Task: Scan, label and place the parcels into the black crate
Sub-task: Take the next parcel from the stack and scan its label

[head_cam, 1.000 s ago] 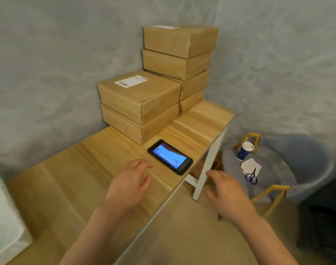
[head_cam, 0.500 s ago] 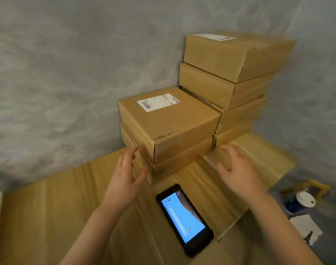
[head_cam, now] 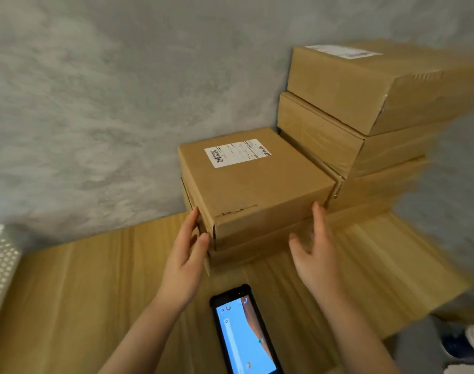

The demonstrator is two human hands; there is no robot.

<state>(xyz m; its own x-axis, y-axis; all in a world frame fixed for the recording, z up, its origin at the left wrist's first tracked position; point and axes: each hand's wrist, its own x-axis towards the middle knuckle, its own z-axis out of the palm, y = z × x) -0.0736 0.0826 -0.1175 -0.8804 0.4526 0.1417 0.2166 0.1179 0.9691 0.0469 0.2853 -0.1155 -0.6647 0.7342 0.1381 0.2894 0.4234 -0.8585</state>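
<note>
Cardboard parcel (head_cam: 254, 184) with a white label at 12 o'clock on wooden table (head_cam: 68, 292); my left hand (head_cam: 186, 263) touches its corner, fingers straight, right hand (head_cam: 315, 255) spread beside it

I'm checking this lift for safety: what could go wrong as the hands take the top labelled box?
1. The left hand and right hand are open at the labelled box's near corners only, so it may slip or tilt.
2. It rests on a lower box and beside the tall stack; dragging might shift them.
3. The handheld scanner lies just below, where a dropped box would land.
</note>
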